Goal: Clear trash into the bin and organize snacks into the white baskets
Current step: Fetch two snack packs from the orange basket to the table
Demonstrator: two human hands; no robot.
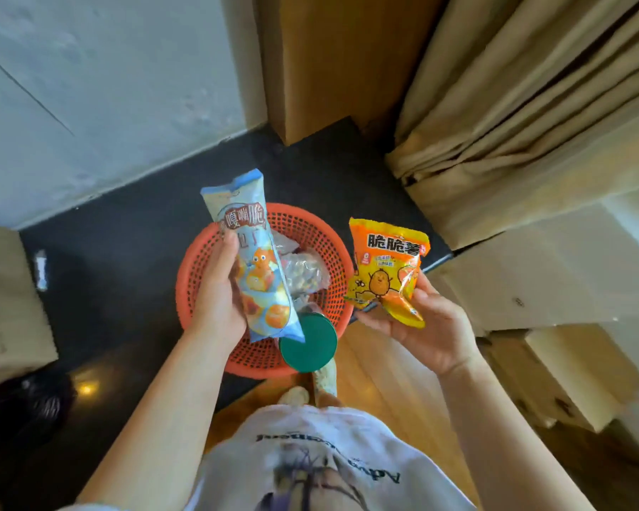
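Below me an orange mesh bin [312, 230] stands on the dark floor [126, 230], with clear wrappers [305, 272] lying inside it and a round green lid [308, 343] over its near rim. My left hand [218, 300] has its fingers [225, 260] clenched around a long light-blue snack pack [251, 260], held upright above the bin. My right hand [427, 326], just right of the bin over the wooden floor [384, 381], grips a smaller orange chip bag [386, 271] by its lower edge.
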